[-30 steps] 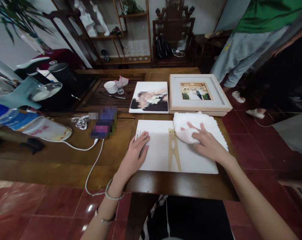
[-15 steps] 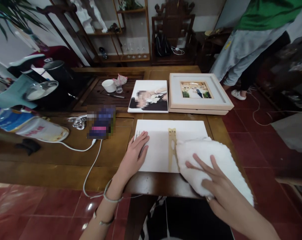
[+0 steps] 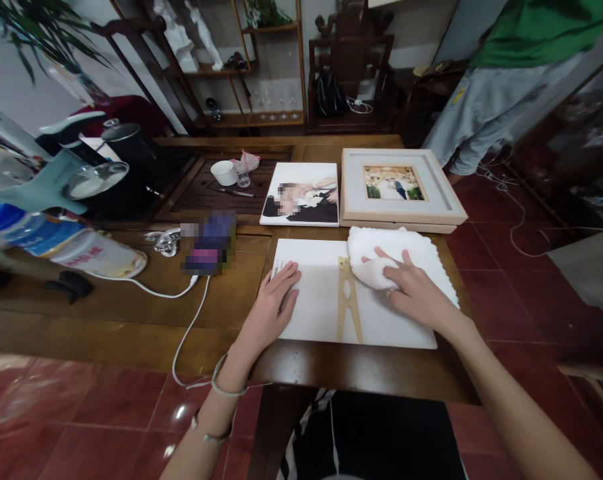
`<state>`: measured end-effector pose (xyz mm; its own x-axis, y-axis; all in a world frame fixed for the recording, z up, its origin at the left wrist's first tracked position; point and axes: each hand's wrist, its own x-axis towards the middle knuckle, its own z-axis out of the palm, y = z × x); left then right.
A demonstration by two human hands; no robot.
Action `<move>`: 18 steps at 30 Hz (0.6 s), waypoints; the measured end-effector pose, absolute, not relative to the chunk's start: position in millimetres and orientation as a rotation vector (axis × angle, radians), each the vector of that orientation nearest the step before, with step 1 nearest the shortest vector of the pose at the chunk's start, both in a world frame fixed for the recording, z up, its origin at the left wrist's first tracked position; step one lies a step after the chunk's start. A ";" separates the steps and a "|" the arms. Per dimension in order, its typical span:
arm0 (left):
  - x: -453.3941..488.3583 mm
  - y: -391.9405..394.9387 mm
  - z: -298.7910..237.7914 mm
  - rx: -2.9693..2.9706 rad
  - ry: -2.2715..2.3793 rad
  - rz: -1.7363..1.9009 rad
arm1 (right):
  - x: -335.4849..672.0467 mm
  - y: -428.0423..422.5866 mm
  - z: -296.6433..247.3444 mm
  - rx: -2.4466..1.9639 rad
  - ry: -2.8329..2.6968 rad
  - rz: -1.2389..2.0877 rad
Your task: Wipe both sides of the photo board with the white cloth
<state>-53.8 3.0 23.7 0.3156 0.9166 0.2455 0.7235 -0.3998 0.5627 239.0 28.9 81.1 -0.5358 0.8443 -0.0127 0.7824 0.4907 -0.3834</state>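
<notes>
A white panel (image 3: 316, 300) lies flat on the table, with a tan, forked stand leg (image 3: 350, 301) fixed along its middle. My left hand (image 3: 276, 297) rests flat on the panel's left edge, fingers stretched out and holding nothing. On the panel's right part, my right hand (image 3: 415, 288) presses a white cloth (image 3: 421, 245) against the surface and has some of it bunched under the fingers. The cloth spreads past the panel's far right corner onto the table. It hides that corner.
Behind the panel lie a photo panel (image 3: 306, 200) and stacked framed pictures (image 3: 351, 203). To the left are a phone (image 3: 210, 243) on a white cable, a bottle (image 3: 91, 253) on its side, a paper cup (image 3: 224, 173) and a kettle (image 3: 131, 147). A person (image 3: 501, 87) stands at the back right.
My right hand has moved the cloth away from me, from the panel's near right side to its far right part. More of the stand leg shows. My left hand stays put.
</notes>
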 end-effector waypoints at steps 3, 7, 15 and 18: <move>-54.1 3.0 23.2 2.231 1.467 0.768 | 232.5 17.6 78.3 -1.445 -2.524 0.418; -53.4 2.7 24.2 2.234 1.471 0.759 | 231.8 -31.0 81.6 -1.399 -2.562 0.435; -53.8 1.9 23.3 2.266 1.476 0.761 | 248.9 -53.4 81.0 -1.273 -2.714 0.307; -54.0 2.0 22.8 2.271 1.465 0.769 | 248.3 -23.5 80.3 -1.286 -2.716 0.253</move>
